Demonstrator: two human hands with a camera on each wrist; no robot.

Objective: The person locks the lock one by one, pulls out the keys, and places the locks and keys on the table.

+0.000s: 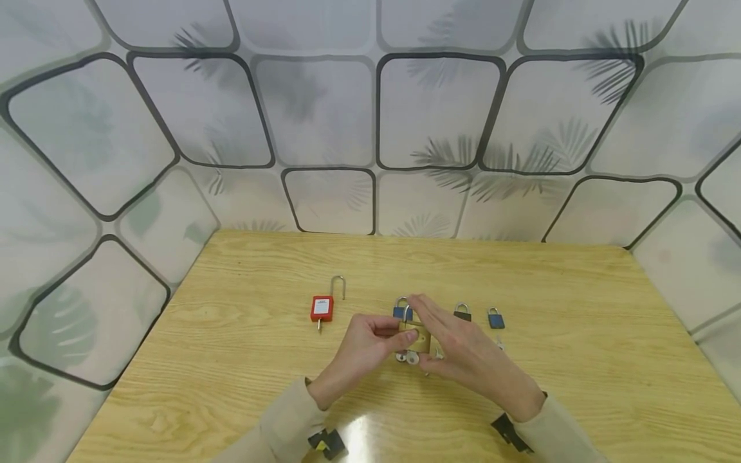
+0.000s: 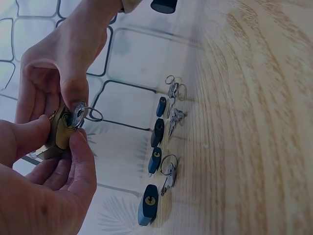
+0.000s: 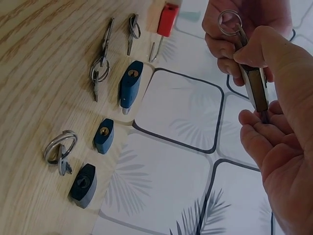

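Observation:
A brass padlock point(image 1: 424, 341) is held up over the wooden table between both hands, its shackle pointing away. My left hand point(image 1: 366, 342) grips one side of the body, thumb across the front. On the other side my right hand point(image 1: 466, 344) spans the lock, fingers by the shackle and thumb at the keyhole end. In the left wrist view a key point(image 2: 79, 113) sits at the keyhole end of the padlock point(image 2: 62, 132), a ring hanging from it, and the right thumb touches it. The right wrist view shows the key ring point(image 3: 230, 23) beside the right thumb.
A red padlock point(image 1: 321, 308) with its long shackle swung out lies at the left. Behind the hands are a blue padlock point(image 1: 399, 312), a dark padlock point(image 1: 462, 316) and a small blue padlock point(image 1: 496, 320). Ringed keys point(image 3: 100, 68) lie before them. A patterned curtain point(image 1: 324, 116) encloses the table.

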